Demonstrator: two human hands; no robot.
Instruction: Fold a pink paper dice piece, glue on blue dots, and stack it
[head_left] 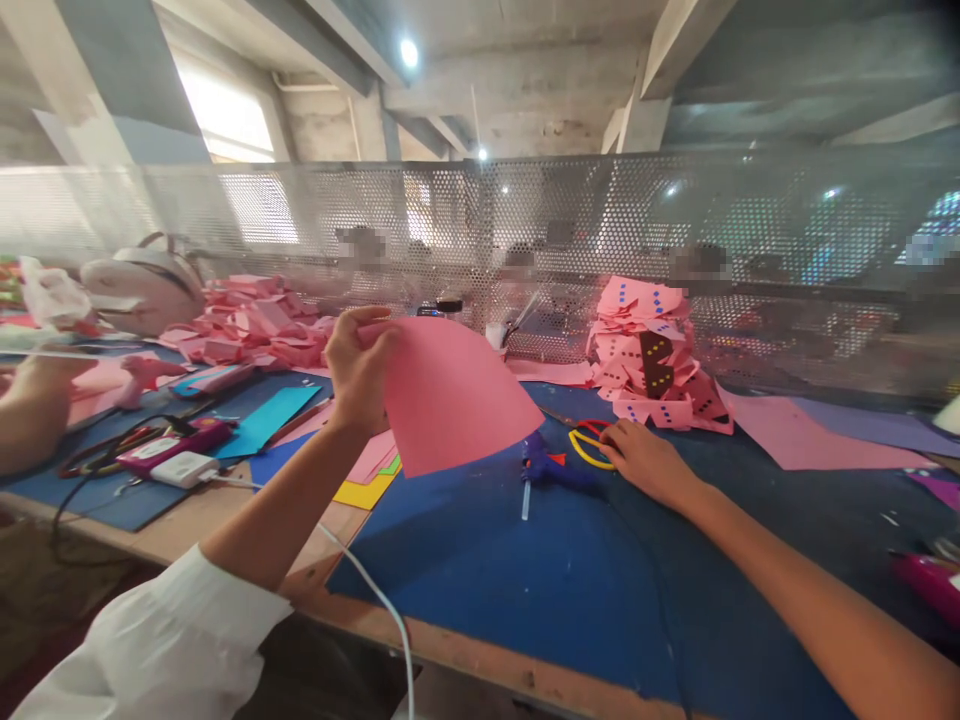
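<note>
My left hand (360,370) is raised over the mat, its thumb and fingers pinching the upper left edge of a pink paper sheet (457,395). The sheet hangs in the air, slightly curved. On the right, my right hand (645,460) is low at the table with its fingers closed at the handles of a pair of scissors (589,450), one loop yellow and one red. The blades point left and are partly hidden. Between my hands lies a blue hot glue gun (559,470) with a translucent glue stick (526,500) by it.
A dark blue mat (480,580) covers the table. Behind my right hand rises a stack of pink dotted paper pieces (645,350). A pink paper heap (255,320) lies back left. A white power adapter (178,468) and cables are left, near another person's hand (45,400). A perforated metal screen (480,220) stands behind.
</note>
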